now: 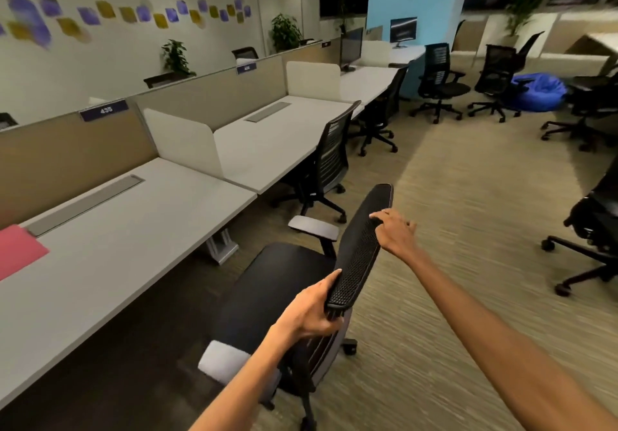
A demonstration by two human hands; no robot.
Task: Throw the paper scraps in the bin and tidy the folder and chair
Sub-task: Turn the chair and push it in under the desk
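Note:
A black mesh office chair [287,283] with grey armrests stands in front of me, its seat turned toward the white desk [133,240]. My left hand [312,306] grips the near end of the backrest's top edge. My right hand [394,229] rests on the far part of that edge, fingers curled over it. A pink folder [16,250] lies flat on the desk at the far left, partly cut off by the frame. No paper scraps or bin show in view.
A second black chair [326,163] is tucked at the neighbouring desk. More chairs stand at the right [588,229] and back [438,79], near a blue beanbag [541,91]. Beige partitions line the desks' far side. Open carpet lies to my right.

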